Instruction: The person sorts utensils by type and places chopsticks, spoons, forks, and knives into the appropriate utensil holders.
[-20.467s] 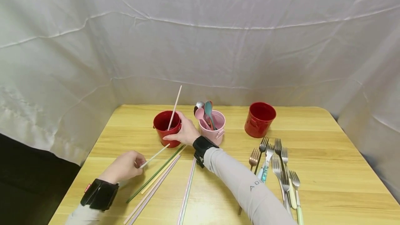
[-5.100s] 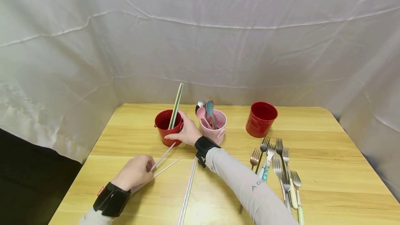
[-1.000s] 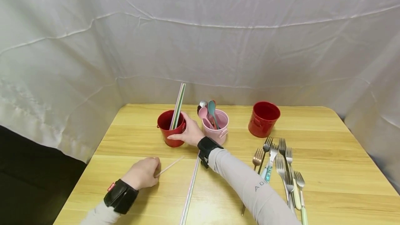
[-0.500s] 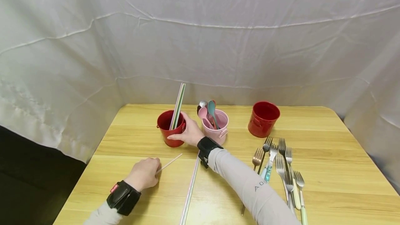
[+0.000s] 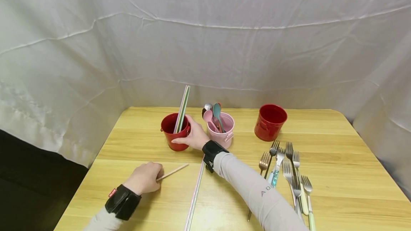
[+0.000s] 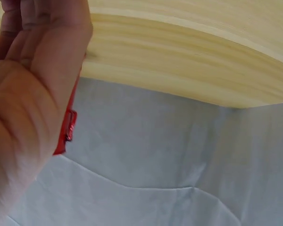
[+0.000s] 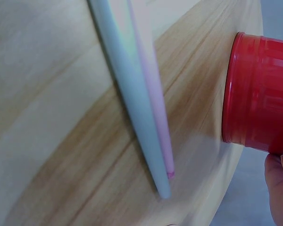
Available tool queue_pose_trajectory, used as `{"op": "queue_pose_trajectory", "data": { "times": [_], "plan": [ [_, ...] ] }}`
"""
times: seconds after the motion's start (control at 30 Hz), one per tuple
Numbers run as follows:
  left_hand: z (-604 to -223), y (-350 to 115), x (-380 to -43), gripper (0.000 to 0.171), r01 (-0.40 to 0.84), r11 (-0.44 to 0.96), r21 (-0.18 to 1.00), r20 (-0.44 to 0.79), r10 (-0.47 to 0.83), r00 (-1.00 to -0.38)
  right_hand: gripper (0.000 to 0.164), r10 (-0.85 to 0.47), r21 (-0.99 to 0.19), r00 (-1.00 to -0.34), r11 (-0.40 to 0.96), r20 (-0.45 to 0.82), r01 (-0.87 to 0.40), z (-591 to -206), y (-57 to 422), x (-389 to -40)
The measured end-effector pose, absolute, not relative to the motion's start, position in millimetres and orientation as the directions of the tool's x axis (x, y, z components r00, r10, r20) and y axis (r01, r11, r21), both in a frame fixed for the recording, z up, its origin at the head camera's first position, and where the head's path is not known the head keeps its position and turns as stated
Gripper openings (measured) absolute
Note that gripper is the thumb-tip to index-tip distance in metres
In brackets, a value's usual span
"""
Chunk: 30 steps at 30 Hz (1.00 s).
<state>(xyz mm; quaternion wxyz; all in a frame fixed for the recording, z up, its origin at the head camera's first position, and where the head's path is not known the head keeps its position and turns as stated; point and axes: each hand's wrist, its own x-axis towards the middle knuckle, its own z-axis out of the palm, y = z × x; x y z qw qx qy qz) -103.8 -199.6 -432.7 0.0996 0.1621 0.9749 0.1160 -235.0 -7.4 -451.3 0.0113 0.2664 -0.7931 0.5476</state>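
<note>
My left hand pinches a pale pinkish chopstick low over the table, its far end pointing toward the buckets; the near end is hidden by the hand. My right hand grips the left red bucket round its right side, thumb across the front. Several chopsticks, among them green, yellow and lilac, lean upright inside that bucket. A pink chopstick and a pale green one lie side by side on the table, below my right wrist. In the left wrist view, the left hand hides its chopstick.
A pink bucket holding several spoons stands just right of my right hand. Farther right is another red bucket. Several forks lie spread in front of it, some partly behind my right forearm. Grey cloth hangs behind the table.
Over the longer span, green, yellow and lilac chopsticks went from the table into the left red bucket. Lately, the left hand's chopstick tip rose, then dipped. The right hand has kept its grip.
</note>
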Motion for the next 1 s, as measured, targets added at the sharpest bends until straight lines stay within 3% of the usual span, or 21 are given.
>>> {"op": "queue_pose_trajectory", "data": {
  "times": [0.23,0.5,0.73,1.0],
  "plan": [
    [-422,-215,-110,0.023,0.286,0.889,0.356,-0.193,0.370,-0.909,0.086,-0.410,-0.868,-0.863,0.263,0.295,-0.421,-456,-9,-239],
    [-410,-233,-116,0.022,0.361,0.808,0.467,-0.179,0.486,-0.856,0.086,-0.408,-0.871,-0.866,0.264,0.289,-0.415,-455,-10,-239],
    [-397,-244,-121,0.020,0.378,0.733,0.566,-0.171,0.553,-0.816,0.082,-0.411,-0.868,-0.854,0.235,0.320,-0.438,-437,-7,-226],
    [-383,-245,-127,0.020,0.388,0.683,0.620,-0.092,0.554,-0.828,0.082,-0.414,-0.853,-0.844,0.242,0.340,-0.462,-437,-6,-226]
  ]
}}
